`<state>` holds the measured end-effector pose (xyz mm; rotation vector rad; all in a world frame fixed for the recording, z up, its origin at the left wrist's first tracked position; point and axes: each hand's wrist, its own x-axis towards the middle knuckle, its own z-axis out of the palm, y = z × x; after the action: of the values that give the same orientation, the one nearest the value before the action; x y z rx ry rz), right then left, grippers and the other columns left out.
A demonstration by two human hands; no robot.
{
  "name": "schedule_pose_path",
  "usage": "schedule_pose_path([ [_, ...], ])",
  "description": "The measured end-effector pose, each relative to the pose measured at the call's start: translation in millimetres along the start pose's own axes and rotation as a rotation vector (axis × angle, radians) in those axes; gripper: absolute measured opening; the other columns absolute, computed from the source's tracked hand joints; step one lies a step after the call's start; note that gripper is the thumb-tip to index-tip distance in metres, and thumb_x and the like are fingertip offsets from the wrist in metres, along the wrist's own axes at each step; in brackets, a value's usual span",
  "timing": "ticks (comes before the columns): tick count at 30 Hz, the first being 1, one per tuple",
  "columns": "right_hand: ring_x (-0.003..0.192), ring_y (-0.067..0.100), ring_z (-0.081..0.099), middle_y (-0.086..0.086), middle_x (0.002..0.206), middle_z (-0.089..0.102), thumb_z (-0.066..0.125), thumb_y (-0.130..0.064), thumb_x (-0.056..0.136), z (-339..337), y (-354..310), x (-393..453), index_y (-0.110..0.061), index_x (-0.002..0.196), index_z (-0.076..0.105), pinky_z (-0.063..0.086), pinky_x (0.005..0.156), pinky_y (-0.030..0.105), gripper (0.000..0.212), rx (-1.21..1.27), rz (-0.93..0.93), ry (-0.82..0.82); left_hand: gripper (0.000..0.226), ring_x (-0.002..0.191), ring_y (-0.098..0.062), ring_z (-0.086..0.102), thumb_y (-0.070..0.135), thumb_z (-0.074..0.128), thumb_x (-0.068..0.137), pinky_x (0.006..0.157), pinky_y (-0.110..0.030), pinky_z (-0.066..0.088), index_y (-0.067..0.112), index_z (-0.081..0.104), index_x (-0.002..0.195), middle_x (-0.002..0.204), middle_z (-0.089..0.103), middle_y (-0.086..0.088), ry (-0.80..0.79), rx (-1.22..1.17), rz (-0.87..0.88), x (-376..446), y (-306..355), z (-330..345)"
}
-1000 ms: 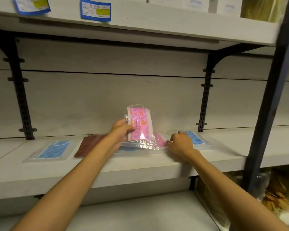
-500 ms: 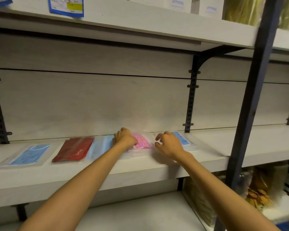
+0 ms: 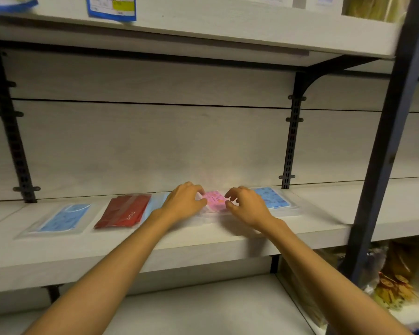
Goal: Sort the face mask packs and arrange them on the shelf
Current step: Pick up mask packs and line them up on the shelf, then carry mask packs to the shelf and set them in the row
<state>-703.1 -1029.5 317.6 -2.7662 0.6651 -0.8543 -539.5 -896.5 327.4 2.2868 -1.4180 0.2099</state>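
Both hands are on the middle shelf, working the pink mask pack, which lies flat on the shelf board near the back wall, between the two hands.

Left hand: palm down, fingers curled over the left edge of the pink pack, thumb tip touching its left side. Looks like fingertip contact on the pack; whether it is an actual pinch or just pressing, can't tell, since the fingers cover the edge.

Right hand: palm down, fingers loosely curled, fingertips at the pack's right edge. Thumb and forefinger sit slightly apart at the plastic rim. Grip vs touch also unclear, motion blur there.

Other packs on the same shelf, all flat, in a row:
- blue mask pack far left, well apart from the hands
- red pack just right of it, tilted a bit
- light blue pack between the red pack and the left hand, mostly hidden by the wrist
- patterned blue pack just right of the right hand, partly behind its knuckles

Upper shelf carries a blue-bordered label on its front edge. Dark upright post at right; yellowish bagged goods on the lower right, blurred
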Motion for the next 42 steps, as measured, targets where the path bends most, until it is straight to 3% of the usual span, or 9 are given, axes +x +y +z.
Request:
schedule_pose_path([
  [7, 0.095, 0.018, 0.063, 0.000, 0.111, 0.064, 0.058, -0.034, 0.093, 2.5, -70.9, -16.4, -0.020, 0.118, 0.066, 0.054, 0.082, 0.035, 0.030, 0.065, -0.111, 0.009, 0.033, 0.116, -0.020, 0.055, 0.040, 0.055, 0.093, 0.096, -0.035, 0.044, 0.029, 0.061, 0.124, 0.124, 0.060, 0.003, 0.106, -0.022, 0.020, -78.6, -33.7, -41.2],
  [13, 0.098, 0.016, 0.062, -0.003, 0.110, 0.065, 0.059, -0.032, 0.092, 24.5, -174.6, -46.6, -0.022, 0.116, 0.067, 0.049, 0.078, 0.032, 0.027, 0.130, -0.246, 0.043, 0.035, 0.115, -0.017, 0.055, 0.042, 0.054, 0.093, 0.096, -0.035, 0.046, 0.034, 0.059, 0.126, 0.130, 0.054, 0.010, 0.214, -0.005, -0.021, -170.4, -81.6, -87.3],
  [17, 0.094, 0.017, 0.063, -0.003, 0.104, 0.066, 0.060, -0.032, 0.089, 48.0, -246.1, -76.3, -0.019, 0.109, 0.067, 0.052, 0.078, 0.038, 0.025, 0.174, -0.280, 0.063, 0.033, 0.120, -0.013, 0.051, 0.038, 0.056, 0.094, 0.101, -0.032, 0.039, 0.033, 0.060, 0.126, 0.131, 0.055, 0.010, 0.258, -0.019, -0.049, -241.1, -120.7, -119.1],
  [26, 0.091, 0.010, 0.061, -0.008, 0.106, 0.064, 0.059, -0.036, 0.091, 105.0, -414.5, -156.5, -0.025, 0.115, 0.064, 0.050, 0.075, 0.029, 0.026, 0.226, -0.330, 0.005, 0.034, 0.124, -0.010, 0.046, 0.035, 0.054, 0.096, 0.108, -0.040, 0.037, 0.034, 0.057, 0.130, 0.133, 0.051, 0.011, 0.210, -0.025, -0.058, -383.6, -222.4, -175.6],
  [32, 0.091, 0.013, 0.063, -0.006, 0.104, 0.065, 0.060, -0.033, 0.091, 154.9, -502.9, -194.7, -0.025, 0.112, 0.063, 0.053, 0.075, 0.033, 0.022, 0.254, -0.328, -0.056, 0.036, 0.124, -0.011, 0.047, 0.035, 0.055, 0.096, 0.106, -0.040, 0.040, 0.034, 0.056, 0.132, 0.132, 0.051, 0.011, 0.158, -0.039, -0.098, -470.3, -302.5, -189.2],
  [42, 0.101, 0.015, 0.063, -0.006, 0.116, 0.063, 0.057, -0.037, 0.092, 267.5, -616.5, -201.3, -0.023, 0.121, 0.062, 0.052, 0.079, 0.033, 0.033, 0.215, -0.323, -0.234, 0.036, 0.121, -0.014, 0.052, 0.034, 0.055, 0.096, 0.102, -0.039, 0.045, 0.033, 0.056, 0.133, 0.133, 0.054, 0.008, 0.090, -0.076, -0.218, -539.9, -445.0, -188.9],
])
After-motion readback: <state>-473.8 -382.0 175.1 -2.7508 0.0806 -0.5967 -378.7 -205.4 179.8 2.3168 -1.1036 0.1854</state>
